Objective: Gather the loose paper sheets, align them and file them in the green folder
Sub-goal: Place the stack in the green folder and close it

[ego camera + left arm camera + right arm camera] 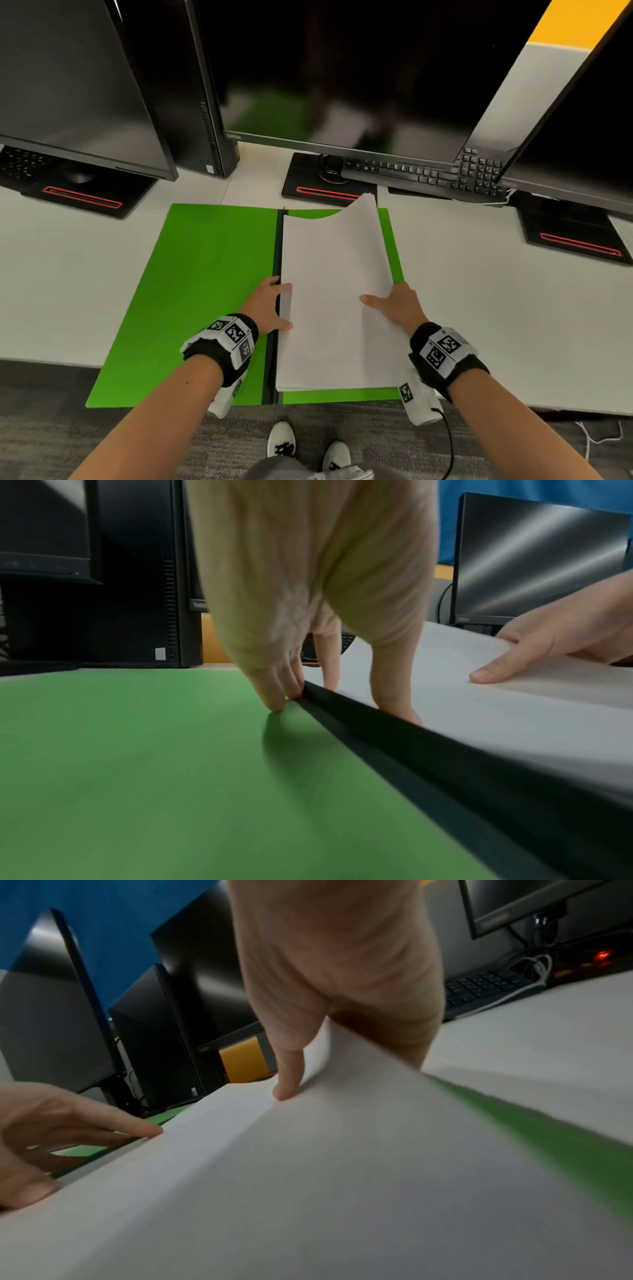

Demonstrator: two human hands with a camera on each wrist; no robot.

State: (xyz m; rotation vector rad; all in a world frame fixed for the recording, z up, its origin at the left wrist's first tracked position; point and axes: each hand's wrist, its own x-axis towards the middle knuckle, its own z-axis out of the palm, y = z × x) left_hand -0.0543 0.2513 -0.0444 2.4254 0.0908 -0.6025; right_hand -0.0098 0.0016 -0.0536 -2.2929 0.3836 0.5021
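A limp, light stack of paper sheets (334,294) lies on the open green folder's (205,291) right half on the desk (496,308), right hand (399,306) pinching its right edge, the sensible grip, left hand (270,308) flat-fingered at the spine.

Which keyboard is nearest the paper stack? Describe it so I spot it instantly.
Start at the open green folder on the white desk. Just beyond its far right corner, under the middle monitor, lies the black keyboard. Unlike the far-left keyboard, it is mostly uncovered.
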